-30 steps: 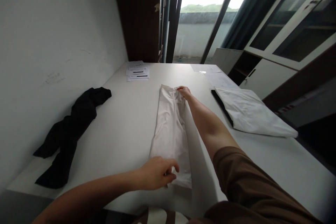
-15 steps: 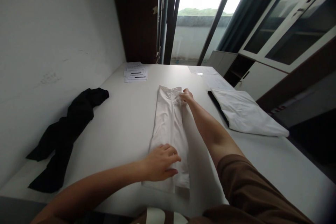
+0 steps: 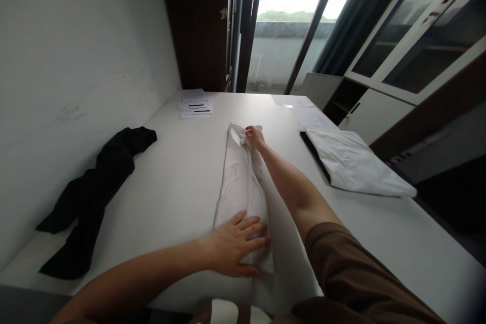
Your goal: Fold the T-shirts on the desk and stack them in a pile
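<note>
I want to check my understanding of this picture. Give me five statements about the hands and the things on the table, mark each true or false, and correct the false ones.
1. The left hand lies with spread fingers on the long white cloth. True.
2. The black garment lies on the left side, beside the wall. True.
3. The right hand is holding the black garment. False: it pinches the far end of the long white cloth.
4. The paper stack is at the table's near edge. False: it is near the far edge of the table.
5. A folded white item lies on the right side. True.
</note>
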Demonstrator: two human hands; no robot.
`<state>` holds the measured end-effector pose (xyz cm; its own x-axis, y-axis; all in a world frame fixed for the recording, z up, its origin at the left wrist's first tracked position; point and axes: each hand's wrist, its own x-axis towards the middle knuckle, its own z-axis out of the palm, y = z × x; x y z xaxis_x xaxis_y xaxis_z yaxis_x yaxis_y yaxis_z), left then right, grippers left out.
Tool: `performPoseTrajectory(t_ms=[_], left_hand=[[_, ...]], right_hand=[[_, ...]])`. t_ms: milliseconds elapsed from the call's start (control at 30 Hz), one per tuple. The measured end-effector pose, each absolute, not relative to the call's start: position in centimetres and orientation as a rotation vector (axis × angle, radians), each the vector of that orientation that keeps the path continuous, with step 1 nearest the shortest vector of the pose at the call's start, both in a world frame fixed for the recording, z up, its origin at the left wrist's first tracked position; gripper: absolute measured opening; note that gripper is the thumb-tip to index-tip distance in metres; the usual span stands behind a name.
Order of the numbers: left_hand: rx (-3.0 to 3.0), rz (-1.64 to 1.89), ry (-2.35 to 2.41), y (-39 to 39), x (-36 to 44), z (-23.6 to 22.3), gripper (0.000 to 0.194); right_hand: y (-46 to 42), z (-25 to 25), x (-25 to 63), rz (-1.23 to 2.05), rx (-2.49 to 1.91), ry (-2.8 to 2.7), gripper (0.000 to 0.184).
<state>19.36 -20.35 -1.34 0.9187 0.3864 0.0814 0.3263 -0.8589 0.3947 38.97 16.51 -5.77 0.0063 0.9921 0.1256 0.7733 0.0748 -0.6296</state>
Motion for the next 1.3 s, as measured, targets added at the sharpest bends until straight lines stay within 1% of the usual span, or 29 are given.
performPoseTrajectory(t_ms=[67,133,200,300,433,567,667,733,867,967,1033,1067,1167,1233,1300], left_hand=[[2.696,0.219,0.504,-20.4,19.3,-1.4,0.078],[2.691,0.213,0.489,-20.4,19.2,-1.5,0.081],[2.687,0.207,0.477,-20.4,19.2,-1.5,0.078],[2.682,0.201,0.486,-20.4,19.3,-1.5,0.073],[2.679,0.211,0.52,-20.4,19.2,-1.6,0.067],[2.688,0.199,0.518,-20.6,19.3,-1.6,0.072],[2.69,0.184,0.513,-21.2,20.1,-1.6,0.076],[2.682,0.179,0.508,-21.6,20.7,-1.6,0.075],[2.632,0.199,0.461,-21.3,20.9,-1.5,0.066],[2.58,0.335,0.538,-19.2,19.6,-1.6,0.053],[2.565,0.452,0.657,-16.9,18.0,-1.9,0.044],[2.569,0.492,0.718,-15.7,17.1,-2.2,0.044],[2.591,0.517,0.854,-12.4,14.5,-3.0,0.058],[2.597,0.492,0.887,-11.1,13.3,-3.4,0.064],[2.597,0.463,0.89,-10.6,12.7,-3.6,0.068]], right_hand=[[15.5,-6.7,39.1,0.365,-1.723,-2.001,0.037],[14.5,-7.5,39.3,0.295,-1.686,-2.164,0.044],[13.7,-8.1,39.5,0.232,-1.679,-2.284,0.051],[12.7,-8.3,39.9,0.211,-1.675,-2.331,0.057],[10.6,-8.0,40.9,0.169,-1.577,-2.351,0.057],[7.3,-8.1,43.3,0.113,-1.41,-2.344,0.054],[4.2,-8.1,45.1,0.188,-1.277,-2.361,0.051],[1.8,-8.0,45.9,0.266,-1.207,-2.359,0.049],[-3.1,-7.9,46.7,0.367,-1.087,-2.372,0.043],[-6.3,-7.6,47.4,0.377,-1.032,-2.379,0.043],[-8.0,-7.2,47.8,0.401,-0.985,-2.396,0.046],[-8.6,-6.9,48.0,0.428,-0.958,-2.406,0.048],[-10.1,-6.0,48.5,0.571,-0.881,-2.442,0.056],[-10.7,-5.5,48.5,0.647,-0.847,-2.507,0.067],[-11.4,-5.0,48.1,0.647,-0.826,-2.603,0.079]])
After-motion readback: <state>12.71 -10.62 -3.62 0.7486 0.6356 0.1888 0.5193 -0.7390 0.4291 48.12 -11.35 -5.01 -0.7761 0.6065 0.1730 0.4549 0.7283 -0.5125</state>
